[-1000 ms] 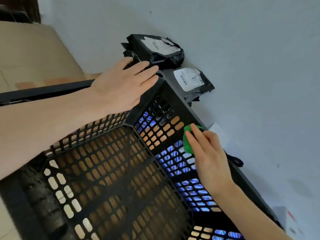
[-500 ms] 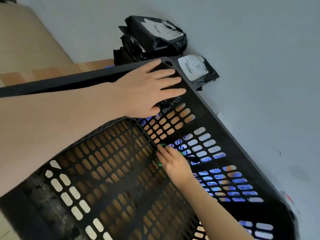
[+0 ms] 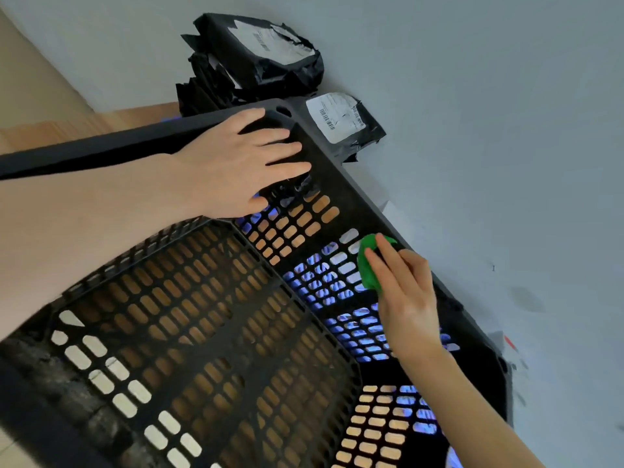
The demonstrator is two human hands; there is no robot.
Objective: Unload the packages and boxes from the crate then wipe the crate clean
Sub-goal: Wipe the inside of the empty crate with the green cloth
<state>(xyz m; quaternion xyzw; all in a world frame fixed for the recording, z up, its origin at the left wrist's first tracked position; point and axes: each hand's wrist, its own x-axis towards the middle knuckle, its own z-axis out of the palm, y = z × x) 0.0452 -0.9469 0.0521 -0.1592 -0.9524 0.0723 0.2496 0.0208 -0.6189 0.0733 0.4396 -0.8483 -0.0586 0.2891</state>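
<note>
Right hand [image 3: 407,298] pressing cloth [image 3: 364,273], slotted black crate [image 3: 344,184]

Cloth [image 3: 368,269] mostly under right hand [image 3: 407,298]

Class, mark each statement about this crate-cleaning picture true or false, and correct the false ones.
1. The right hand presses a green cloth on the crate's side. True.
2. The left hand is lifted off the crate. False: it lies flat on the crate's corner.
3. Two black packages lie inside the crate. False: they lie outside it, by the wall.
4. Both packages bear white labels. True.
</note>
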